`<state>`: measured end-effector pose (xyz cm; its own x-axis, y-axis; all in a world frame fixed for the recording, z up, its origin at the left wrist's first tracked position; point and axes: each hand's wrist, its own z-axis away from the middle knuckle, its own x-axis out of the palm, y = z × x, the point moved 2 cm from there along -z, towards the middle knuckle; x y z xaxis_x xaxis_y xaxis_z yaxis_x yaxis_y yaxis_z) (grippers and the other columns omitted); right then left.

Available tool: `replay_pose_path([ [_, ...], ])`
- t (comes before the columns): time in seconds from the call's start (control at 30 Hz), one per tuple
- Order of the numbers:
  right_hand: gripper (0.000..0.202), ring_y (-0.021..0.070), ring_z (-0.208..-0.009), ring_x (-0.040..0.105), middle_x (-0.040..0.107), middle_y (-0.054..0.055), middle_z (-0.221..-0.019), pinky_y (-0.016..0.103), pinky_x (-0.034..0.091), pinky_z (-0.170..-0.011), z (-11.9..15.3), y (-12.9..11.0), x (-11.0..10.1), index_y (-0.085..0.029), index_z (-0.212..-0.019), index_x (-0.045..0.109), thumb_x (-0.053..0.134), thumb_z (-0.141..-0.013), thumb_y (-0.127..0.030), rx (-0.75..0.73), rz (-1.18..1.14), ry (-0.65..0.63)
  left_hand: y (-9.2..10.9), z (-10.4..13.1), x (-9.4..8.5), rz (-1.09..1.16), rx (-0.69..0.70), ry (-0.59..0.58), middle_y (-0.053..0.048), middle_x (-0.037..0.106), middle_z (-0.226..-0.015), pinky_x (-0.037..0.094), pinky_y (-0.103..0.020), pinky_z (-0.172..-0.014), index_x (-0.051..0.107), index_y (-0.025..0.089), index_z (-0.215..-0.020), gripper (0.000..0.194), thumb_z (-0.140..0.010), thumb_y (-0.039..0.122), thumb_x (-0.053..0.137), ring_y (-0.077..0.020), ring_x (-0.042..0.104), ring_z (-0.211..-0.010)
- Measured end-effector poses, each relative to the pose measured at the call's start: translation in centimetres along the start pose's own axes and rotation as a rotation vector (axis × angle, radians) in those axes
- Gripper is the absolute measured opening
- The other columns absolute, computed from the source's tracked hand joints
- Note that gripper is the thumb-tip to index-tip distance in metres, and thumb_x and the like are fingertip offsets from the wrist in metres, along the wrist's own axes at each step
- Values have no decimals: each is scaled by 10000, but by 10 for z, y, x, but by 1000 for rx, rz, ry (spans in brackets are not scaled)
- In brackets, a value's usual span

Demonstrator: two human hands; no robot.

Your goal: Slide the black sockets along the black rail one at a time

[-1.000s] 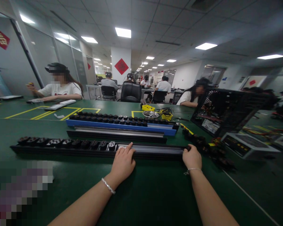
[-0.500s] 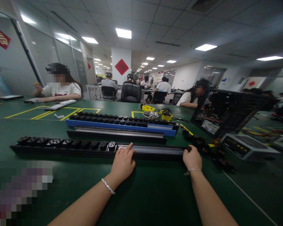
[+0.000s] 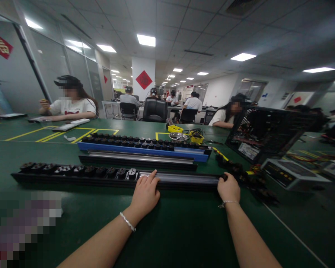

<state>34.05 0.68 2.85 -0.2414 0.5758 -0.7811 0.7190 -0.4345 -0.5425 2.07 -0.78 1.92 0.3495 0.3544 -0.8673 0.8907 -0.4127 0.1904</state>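
A long black power track [image 3: 72,181] lies across the green table, with several black and a few silver socket modules [image 3: 100,171] lined up on its left part. My left hand [image 3: 146,191] rests on the track just right of the last silver module, index finger stretched along the bare metal channel [image 3: 184,177]. At the track's right end my right hand [image 3: 229,189] is closed, thumb and fingers around a small black socket module [image 3: 225,177], mostly hidden by the fingers.
Behind lie another black track [image 3: 139,159] and a blue track [image 3: 145,151] carrying modules. To the right are loose black modules [image 3: 264,191], a grey power supply unit [image 3: 294,175] and an open computer case [image 3: 268,130]. A metal dish [image 3: 178,136] and yellow bins [image 3: 175,128] stand farther back. Other people sit around.
My right hand has shifted very slightly to the right at the end of the track. The left hand stays in place on the channel.
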Motion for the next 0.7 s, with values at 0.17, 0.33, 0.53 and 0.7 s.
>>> replay_pose_path([
  [0.17,471,265,-1084,538,579,164,-1182,358,407,-921,0,1,-1,-94,-1238,533,408,-819,-268,22,-1,-7,0,0,0,-5,4,-9,-48,461,-1390,346,-432,-1010,580,218,-1107,371,-754,168,474,-243,510,-1129],
  [0.33,472,268,-1093,529,576,161,-1185,351,404,-921,-1,1,-1,-89,-1238,532,400,-826,-279,22,-4,-7,0,-1,-2,0,-2,-16,-54,463,-1389,348,-435,-1012,580,217,-1112,373,-757,169,473,-245,508,-1136],
  [0.53,467,272,-1092,530,588,170,-1164,349,391,-939,-3,3,0,-64,-1220,544,419,-812,-253,0,-4,16,0,-1,-2,-13,-5,-26,-50,460,-1392,343,-438,-1015,580,212,-1117,383,-753,167,471,-245,504,-1139],
  [0.7,469,278,-1075,540,594,176,-1153,358,402,-924,-4,4,-1,-63,-1218,548,429,-801,-242,7,0,20,0,-1,0,-17,0,-16,-47,457,-1395,346,-433,-1014,579,216,-1118,379,-756,174,472,-242,504,-1137],
])
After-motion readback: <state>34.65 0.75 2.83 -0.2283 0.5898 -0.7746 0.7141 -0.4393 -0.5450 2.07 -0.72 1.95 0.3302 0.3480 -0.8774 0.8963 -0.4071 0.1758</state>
